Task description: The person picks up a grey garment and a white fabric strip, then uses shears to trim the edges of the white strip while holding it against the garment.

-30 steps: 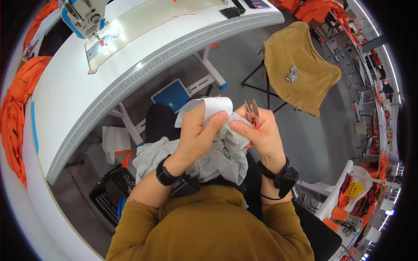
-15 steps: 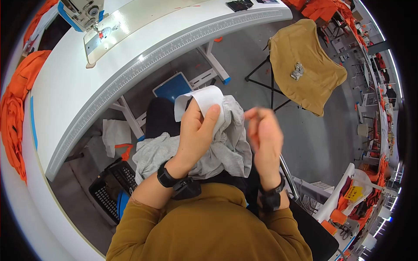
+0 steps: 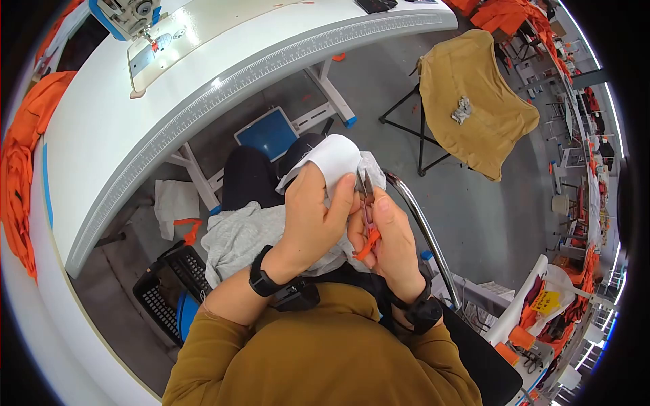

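My left hand (image 3: 313, 218) is closed on a curved white piece (image 3: 340, 157) that looks like stiff paper or backing, pinched between thumb and fingers. Grey fabric (image 3: 237, 237) lies bunched across my lap under that hand, and a lighter part of it shows beyond the white piece. In my right hand (image 3: 398, 249) is a pair of small thread snips (image 3: 366, 193), blades pointing up and away from me. An orange strip (image 3: 367, 245) hangs from their handle. The blades are right beside the white piece's edge, close to my left thumb.
Ahead, a white table with a ruler edge (image 3: 223, 91) carries a sewing machine (image 3: 139, 27). A brown cloth-covered stand (image 3: 477, 101) holds a small grey scrap (image 3: 462, 110). Below are a blue pedal plate (image 3: 269, 134) and a black crate (image 3: 162, 287). Orange fabric (image 3: 27, 176) hangs at left.
My right hand has moved left and down to beside my left hand, and the snips now show plainly in it. The white piece has shifted slightly right; the grey fabric is less spread.
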`<state>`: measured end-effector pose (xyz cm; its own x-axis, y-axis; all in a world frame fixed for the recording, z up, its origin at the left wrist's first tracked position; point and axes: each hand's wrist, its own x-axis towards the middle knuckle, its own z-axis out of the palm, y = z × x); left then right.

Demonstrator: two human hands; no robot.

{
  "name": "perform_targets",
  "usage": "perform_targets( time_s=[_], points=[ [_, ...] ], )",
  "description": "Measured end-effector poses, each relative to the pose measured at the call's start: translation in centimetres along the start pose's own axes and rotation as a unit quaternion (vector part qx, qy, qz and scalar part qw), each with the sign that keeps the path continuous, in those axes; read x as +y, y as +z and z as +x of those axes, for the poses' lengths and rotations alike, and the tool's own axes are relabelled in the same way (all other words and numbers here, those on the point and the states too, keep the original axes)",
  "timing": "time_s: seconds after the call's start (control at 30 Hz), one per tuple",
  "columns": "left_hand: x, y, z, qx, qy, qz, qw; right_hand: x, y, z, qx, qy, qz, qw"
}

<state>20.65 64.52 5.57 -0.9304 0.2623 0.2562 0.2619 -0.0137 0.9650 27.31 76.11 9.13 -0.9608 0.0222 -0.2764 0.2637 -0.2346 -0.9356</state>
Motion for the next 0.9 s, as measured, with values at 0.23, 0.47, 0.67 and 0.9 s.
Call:
perform_targets(
  time_s=[0.23,0.47,0.67,0.9],
  points=[
    [-0.1,0.0,0.1,-0.001,0.093,0.092,0.991,0.1,-0.2,0.0,0.015,-0.017,0.016,1.000],
    [0.3,0.4,0.2,0.009,0.020,0.005,1.000,0.0,-1.0,1.0,0.083,-0.155,-0.006,0.984],
    [0.6,0.1,0.2,-0.024,0.058,0.060,0.996,1.0,-0.8,2.2,0.198,-0.133,-0.187,0.953],
    [-0.7,-0.1,0.7,-0.041,0.163,0.165,0.972,1.3,-1.0,3.3,0.182,-0.292,-0.392,0.853]
  ],
)
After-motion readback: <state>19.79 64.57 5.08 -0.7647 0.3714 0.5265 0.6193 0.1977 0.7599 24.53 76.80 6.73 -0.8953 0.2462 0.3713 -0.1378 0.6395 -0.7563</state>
